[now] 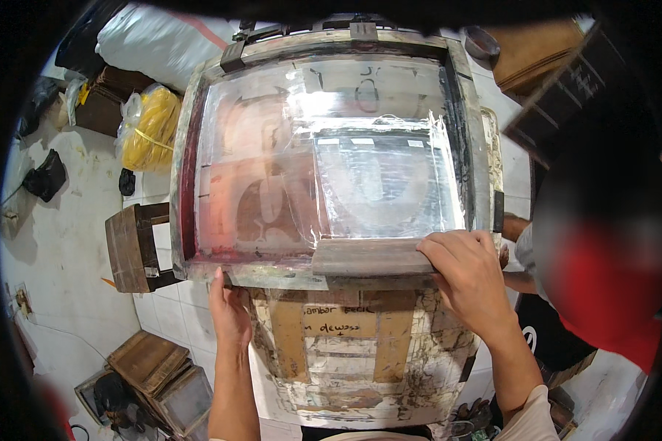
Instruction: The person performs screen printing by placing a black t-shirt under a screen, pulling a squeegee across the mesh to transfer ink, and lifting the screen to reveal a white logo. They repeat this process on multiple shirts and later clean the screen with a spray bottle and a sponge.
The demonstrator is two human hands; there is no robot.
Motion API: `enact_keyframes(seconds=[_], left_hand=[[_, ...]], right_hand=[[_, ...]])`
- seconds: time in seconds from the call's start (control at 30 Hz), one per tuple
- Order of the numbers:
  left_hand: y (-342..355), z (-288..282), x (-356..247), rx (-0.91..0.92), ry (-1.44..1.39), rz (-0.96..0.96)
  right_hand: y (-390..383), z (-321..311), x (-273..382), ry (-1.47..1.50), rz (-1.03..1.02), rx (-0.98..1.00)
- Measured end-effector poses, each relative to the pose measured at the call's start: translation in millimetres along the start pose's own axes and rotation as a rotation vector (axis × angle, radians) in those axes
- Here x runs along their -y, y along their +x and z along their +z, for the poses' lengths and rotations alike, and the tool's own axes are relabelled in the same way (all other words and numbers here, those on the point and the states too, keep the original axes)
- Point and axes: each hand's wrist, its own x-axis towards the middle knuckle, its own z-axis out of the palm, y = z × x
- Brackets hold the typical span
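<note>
A wooden screen-printing frame point(178, 169) lies in front of me, its mesh tinted red at the left and shiny with white streaks at the right. My left hand point(229, 312) grips the near-left rail, thumb on top and the other fingers mostly hidden under it. Along the near rail rests a wide squeegee point(368, 257) with a brown wooden handle. My right hand point(459, 275) is closed over its right end, fingers bent across the top. The squeegee's blade is hidden from view. Dark hinge clamps point(363, 31) hold the frame's far rail.
Below the frame is a worn, taped printing board point(346, 353). At the right another person point(603, 272) in red and grey stands close by. Wooden frames point(155, 375) are stacked at the lower left, a wooden stool point(129, 246) beside the board, and a yellow bundle point(151, 128) further back.
</note>
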Motion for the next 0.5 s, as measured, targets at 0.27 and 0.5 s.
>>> enact_keyframes(seconds=[0.27,0.5], left_hand=[[0,1,-2,-0.001,0.009,-0.019],[3,-5,0,-0.003,-0.002,-0.031]], right_hand=[[-3,-5,5,-0.036,-0.001,-0.026],[-12,-19,-8,-0.071,0.029,-0.012]])
